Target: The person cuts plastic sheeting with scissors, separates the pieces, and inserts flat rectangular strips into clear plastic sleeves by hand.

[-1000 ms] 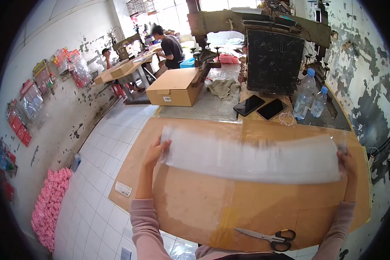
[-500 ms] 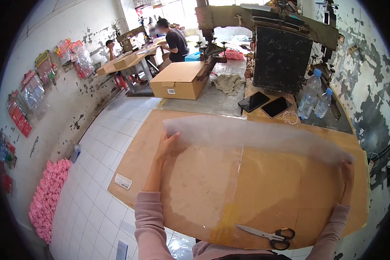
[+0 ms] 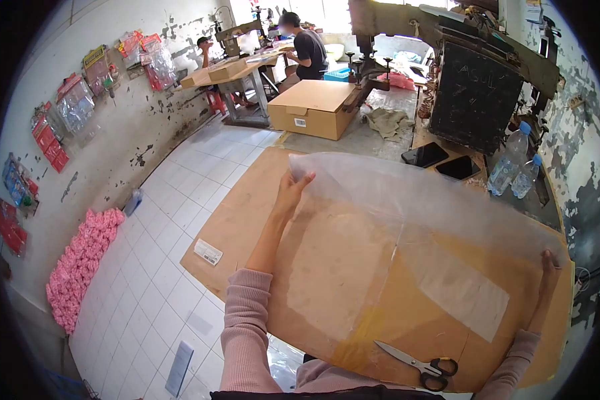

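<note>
Hands wide apart: left hand (image 3: 292,192) pinching one end of clear sheet (image 3: 373,187), right hand (image 3: 549,263) other; low swing could knock scissors (image 3: 425,367) off near edge of surface (image 3: 333,280).

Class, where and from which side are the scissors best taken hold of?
Likely by the black handles, coming from above and the person's right: the scissors lie flat, blades pointing left and away, handles toward the table's near edge.
</note>
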`<state>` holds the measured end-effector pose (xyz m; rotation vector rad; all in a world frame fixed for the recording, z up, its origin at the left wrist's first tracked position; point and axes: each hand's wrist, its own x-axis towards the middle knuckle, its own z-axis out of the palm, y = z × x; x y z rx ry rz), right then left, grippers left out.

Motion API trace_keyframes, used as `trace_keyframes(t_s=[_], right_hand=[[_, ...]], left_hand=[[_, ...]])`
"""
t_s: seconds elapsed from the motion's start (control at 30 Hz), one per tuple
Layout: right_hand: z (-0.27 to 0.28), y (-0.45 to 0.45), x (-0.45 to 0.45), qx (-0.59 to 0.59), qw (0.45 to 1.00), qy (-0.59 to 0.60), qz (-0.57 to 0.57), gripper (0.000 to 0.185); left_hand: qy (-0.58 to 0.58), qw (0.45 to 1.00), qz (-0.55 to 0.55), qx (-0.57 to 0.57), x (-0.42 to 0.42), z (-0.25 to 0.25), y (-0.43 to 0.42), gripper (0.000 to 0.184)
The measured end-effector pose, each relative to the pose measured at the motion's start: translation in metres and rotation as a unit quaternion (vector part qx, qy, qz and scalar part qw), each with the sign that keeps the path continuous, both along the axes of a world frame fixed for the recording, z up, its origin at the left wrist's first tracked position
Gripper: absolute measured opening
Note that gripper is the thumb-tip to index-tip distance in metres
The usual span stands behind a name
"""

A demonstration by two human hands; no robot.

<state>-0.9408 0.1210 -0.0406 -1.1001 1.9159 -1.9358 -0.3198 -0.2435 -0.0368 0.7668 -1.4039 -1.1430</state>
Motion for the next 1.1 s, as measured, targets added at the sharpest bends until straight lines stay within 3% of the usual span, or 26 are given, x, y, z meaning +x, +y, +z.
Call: trace_keyframes(t_s=[0.1,0.2,0.4,0.47,0.63,0.77,0.8,0.87,0.97,1.07,1.1], right_hand=[[0.006,0.003,0.001,-0.046,0.998,-0.018,-0.035,0.021],[-0.006,0.012,-0.011,0.077,0.995,-0.003,0.055,0.022],[0.024,0.005,0.06,0.008,0.994,-0.111,0.011,0.03],[-0.02,0.013,-0.009,0.035,0.989,-0.14,0.003,0.034],[0.006,0.016,0.0,0.078,0.994,-0.079,0.002,0.026],[0.025,0.019,-0.004,0.22,0.973,-0.073,-0.017,0.026],[0.021,0.016,-0.006,0.277,0.959,-0.065,-0.01,0.022],[0.013,0.005,0.009,0.379,0.92,0.087,-0.044,0.02],[0.014,0.006,0.036,0.302,0.951,0.038,-0.051,0.023],[0.004,0.022,0.024,0.354,0.884,0.207,-0.224,0.033],[0.01,0.026,0.035,0.308,0.907,0.193,-0.212,0.038]], left_hand=[[0.038,0.998,-0.036,-0.02,0.003,0.015,0.002,0.028],[-0.08,0.995,-0.041,0.031,0.011,-0.011,-0.002,0.028],[-0.023,0.998,-0.027,0.044,0.009,-0.039,-0.006,0.033],[-0.03,0.997,-0.015,0.063,0.006,-0.039,-0.006,0.032],[-0.121,0.992,-0.016,0.043,0.014,-0.012,0.001,0.032],[-0.03,0.988,-0.059,0.14,-0.001,0.034,0.009,0.035],[-0.087,0.983,-0.062,0.152,-0.004,0.034,0.008,0.036],[-0.198,0.965,-0.062,0.163,-0.001,0.032,-0.001,0.037],[-0.273,0.948,-0.039,0.16,0.01,-0.015,-0.019,0.038],[-0.286,0.944,-0.021,0.164,0.018,-0.01,-0.018,0.037],[-0.267,0.949,-0.027,0.164,0.017,-0.013,-0.017,0.037]])
